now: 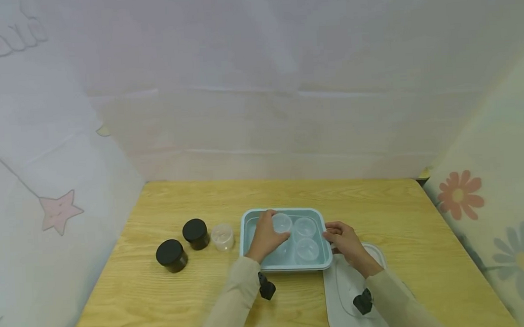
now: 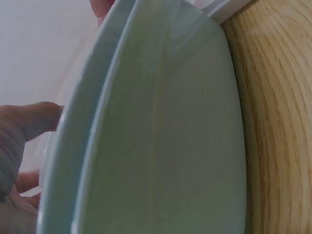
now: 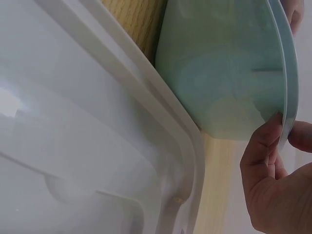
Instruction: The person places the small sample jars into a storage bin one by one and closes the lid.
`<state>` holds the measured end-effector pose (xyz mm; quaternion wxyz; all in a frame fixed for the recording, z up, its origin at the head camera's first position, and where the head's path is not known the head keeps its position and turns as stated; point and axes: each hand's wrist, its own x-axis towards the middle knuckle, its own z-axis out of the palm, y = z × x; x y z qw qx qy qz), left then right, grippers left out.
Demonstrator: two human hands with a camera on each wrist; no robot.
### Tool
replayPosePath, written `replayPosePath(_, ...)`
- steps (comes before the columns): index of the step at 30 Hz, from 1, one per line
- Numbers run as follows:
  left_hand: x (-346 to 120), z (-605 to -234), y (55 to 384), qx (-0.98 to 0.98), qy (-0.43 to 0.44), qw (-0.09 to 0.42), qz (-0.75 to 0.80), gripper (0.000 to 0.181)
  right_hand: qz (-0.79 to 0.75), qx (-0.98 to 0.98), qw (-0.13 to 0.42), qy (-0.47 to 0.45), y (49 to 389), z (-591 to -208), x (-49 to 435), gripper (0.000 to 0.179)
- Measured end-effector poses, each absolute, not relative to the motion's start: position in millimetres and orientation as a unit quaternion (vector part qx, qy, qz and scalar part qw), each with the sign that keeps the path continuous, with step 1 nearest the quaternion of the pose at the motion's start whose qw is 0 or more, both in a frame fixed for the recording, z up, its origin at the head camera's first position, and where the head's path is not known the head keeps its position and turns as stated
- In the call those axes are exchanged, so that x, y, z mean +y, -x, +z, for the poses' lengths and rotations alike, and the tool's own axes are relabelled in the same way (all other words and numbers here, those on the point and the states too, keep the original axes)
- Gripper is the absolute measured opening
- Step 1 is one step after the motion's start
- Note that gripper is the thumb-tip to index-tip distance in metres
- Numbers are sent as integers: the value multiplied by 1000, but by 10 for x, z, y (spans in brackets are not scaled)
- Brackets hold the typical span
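Observation:
A light-blue plastic box stands on the table in front of me. Inside it, at the right, are two clear round containers, one behind and one nearer the front. My left hand reaches over the box and grips another clear container between thumb and fingers. At the box's right side my right hand pinches the rim; the right wrist view shows its thumb and fingers on either side of that rim. The box wall hides much of my left hand in its wrist view.
On the left are two jars with black lids, one farther back and one nearer, beside a clear container. A whitish lid lies beneath my right forearm, its edge by the box. Printed sheets surround the table.

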<state>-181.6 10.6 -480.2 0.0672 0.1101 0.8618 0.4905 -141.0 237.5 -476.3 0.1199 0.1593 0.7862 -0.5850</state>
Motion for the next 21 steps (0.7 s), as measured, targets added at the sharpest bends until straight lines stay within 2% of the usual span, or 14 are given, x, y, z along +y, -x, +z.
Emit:
replayPosePath(4, 115, -4866, 1851, 866, -103, 75, 484, 67, -577, 792, 117, -161, 1436, -4752, 2350, 39)
replayPosePath(11, 206, -4967, 1871, 874, -100, 117, 461, 70, -578, 789, 123, -169, 1400, -4751, 2350, 40)
replayPosePath(21, 212, -4987, 1876, 876, -95, 108, 461, 73, -577, 791, 123, -163, 1421, -4763, 2343, 39)
